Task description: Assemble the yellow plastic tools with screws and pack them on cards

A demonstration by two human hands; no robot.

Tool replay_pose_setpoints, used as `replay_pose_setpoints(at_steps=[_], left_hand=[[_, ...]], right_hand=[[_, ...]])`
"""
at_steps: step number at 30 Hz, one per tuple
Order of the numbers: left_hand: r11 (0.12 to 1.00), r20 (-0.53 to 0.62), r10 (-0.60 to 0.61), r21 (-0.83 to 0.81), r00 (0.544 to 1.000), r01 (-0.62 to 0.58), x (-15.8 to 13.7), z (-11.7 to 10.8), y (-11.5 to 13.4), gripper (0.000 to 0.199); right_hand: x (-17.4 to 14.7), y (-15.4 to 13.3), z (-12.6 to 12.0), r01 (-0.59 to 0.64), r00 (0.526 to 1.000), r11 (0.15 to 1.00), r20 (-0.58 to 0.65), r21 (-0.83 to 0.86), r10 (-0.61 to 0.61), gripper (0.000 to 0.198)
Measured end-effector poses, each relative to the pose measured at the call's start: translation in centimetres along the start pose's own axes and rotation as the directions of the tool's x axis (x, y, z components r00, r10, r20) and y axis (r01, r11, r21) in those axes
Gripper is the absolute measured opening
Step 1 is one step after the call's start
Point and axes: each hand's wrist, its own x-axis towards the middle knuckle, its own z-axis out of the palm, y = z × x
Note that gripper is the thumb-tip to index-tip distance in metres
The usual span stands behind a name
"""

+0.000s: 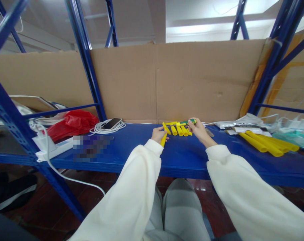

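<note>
My left hand [158,134] is closed around a yellow tube [163,139], whose lower end sticks out below the fingers. In my right hand [197,130] is a screwdriver [186,123] with a green and yellow handle, pointing left toward the tube. The screwdriver's shaft runs close to the tube's upper part; whether its tip touches or enters the tube I cannot tell. Between and behind the hands lie several short yellow tubes [179,131] side by side on the blue shelf [136,144]. A small flat item [209,132] lies just right of my right hand.
Longer yellow tubes [264,144] lie on the right beside silvery packets [249,122]. At left are a phone [111,124] on a coiled white cable [98,128], a red plastic bag [74,124] and a white power strip [58,149]. A cardboard panel [179,80] stands behind.
</note>
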Motion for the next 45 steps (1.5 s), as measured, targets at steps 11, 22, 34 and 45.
replay_pose_setpoints(at_steps=[11,22,34,45], left_hand=[[1.0,0.002,-0.024,-0.013,1.0,0.024,-0.4,-0.1,0.4,0.057],[0.999,0.014,-0.021,-0.028,1.0,0.022,-0.2,-0.1,0.2,0.054],[0.992,0.084,-0.045,-0.112,0.995,0.054,-0.8,-0.3,0.8,0.057],[0.998,-0.005,0.033,-0.046,0.999,-0.033,-0.2,-0.1,0.3,0.058]], right_hand=[[0.2,0.1,-0.1,-0.002,1.0,1.0,-0.009,0.028,0.002,0.053],[0.1,-0.2,0.0,-0.004,1.0,1.0,0.001,0.02,0.004,0.055],[0.3,0.2,-0.2,-0.101,0.995,0.989,0.004,0.103,0.101,0.049],[-0.3,-1.4,-0.3,-0.191,0.981,0.975,0.0,0.11,0.192,0.066]])
